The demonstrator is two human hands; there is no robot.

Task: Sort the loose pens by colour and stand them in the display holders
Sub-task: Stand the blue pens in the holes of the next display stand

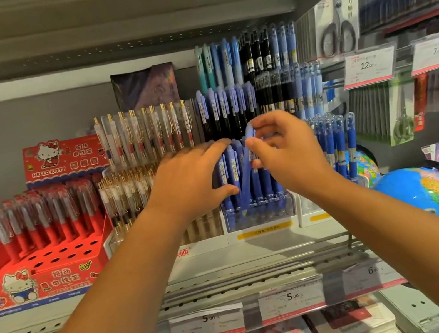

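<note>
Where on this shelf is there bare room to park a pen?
Free: shelf strip in front of the clear holder; empty front holes in the red box. Crowded: blue pens between left hand and right hand pinching a blue pen.

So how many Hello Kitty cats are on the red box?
2. One cat is on the red box's tall back card, the other cat on its front. The pens could hide more.

Standing on the grey shelf (256, 250), left to right: a red display box (42, 282), a clear holder of gold-clipped pens (129, 194), a clear holder of blue pens (258, 212), a white-based holder (312, 216) and a blue globe (423, 198). Price tags (291, 300) along the front edge.
</note>
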